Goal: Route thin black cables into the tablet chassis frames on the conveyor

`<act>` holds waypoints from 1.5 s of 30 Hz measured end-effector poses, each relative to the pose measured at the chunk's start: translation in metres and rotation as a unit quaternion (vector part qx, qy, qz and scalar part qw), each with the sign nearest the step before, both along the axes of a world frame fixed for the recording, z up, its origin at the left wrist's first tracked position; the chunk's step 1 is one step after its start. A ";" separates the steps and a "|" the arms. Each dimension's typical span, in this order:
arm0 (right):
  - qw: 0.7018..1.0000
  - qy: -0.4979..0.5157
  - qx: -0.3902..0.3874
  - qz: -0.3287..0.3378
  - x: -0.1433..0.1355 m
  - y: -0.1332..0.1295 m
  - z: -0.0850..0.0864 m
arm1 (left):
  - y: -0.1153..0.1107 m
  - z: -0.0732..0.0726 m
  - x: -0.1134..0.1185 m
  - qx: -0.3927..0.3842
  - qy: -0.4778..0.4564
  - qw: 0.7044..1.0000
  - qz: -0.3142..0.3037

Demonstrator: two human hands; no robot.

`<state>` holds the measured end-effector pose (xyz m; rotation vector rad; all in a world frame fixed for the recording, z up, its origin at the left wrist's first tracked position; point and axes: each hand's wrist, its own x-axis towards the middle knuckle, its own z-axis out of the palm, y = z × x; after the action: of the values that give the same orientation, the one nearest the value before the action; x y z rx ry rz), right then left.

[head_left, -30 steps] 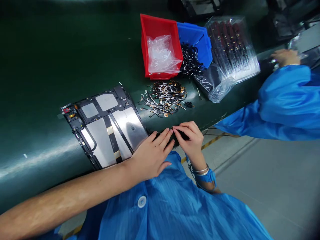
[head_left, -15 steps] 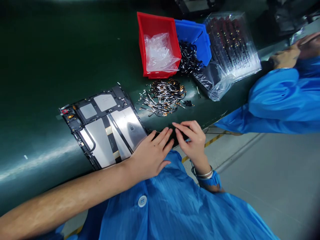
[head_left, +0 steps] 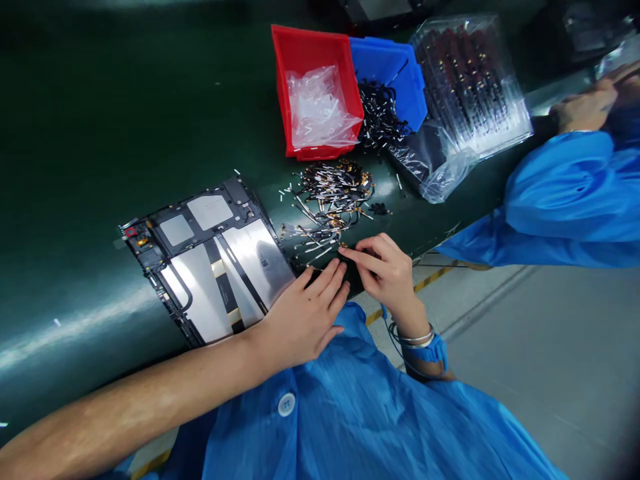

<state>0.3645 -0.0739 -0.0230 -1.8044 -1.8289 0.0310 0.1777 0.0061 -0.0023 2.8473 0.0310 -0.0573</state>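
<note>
My left hand (head_left: 311, 308) lies at the table's near edge with its fingers stretched out flat, beside the lower right corner of an opened tablet (head_left: 210, 253). Metal plates and black flat cables show inside the tablet. My right hand (head_left: 387, 275) is just to the right, thumb and index finger drawn together; what lies between them, if anything, is too small to make out. Its index fingertip meets the near edge of a loose pile of thin black cables (head_left: 333, 190) with gold connectors and white tabs. A few tiny black pieces (head_left: 380, 209) lie beside the pile.
Behind the pile stand a red bin (head_left: 285, 100) with clear plastic bags and a blue bin (head_left: 413, 100) with black cables. Clear plastic trays (head_left: 520, 123) of parts lie right of them. A co-worker's blue sleeve (head_left: 565, 200) and hand are at the far right.
My right hand has shifted slightly up toward the pile, and several cables now lie spread nearer my fingers. My left hand has stayed almost in place. The co-worker's arm moved slightly right in view.
</note>
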 end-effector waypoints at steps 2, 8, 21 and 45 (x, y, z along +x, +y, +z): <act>0.999 0.017 0.021 -0.020 0.001 -0.004 -0.001 | 0.000 0.000 0.000 0.002 -0.012 1.000 0.009; 0.990 0.030 0.072 -0.121 0.004 -0.004 -0.003 | 0.000 -0.003 -0.001 -0.006 -0.011 0.999 0.044; 0.946 0.082 0.081 -0.302 0.048 0.016 -0.013 | 0.000 -0.006 -0.002 0.006 -0.042 0.998 0.046; 0.956 0.135 -0.003 -0.261 0.045 -0.005 0.005 | 0.000 -0.007 -0.003 -0.017 -0.055 0.997 0.050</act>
<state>0.4091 -0.0784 -0.0181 -2.1141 -1.1300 0.0797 0.1749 0.0059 -0.0088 2.8053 0.1487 0.1194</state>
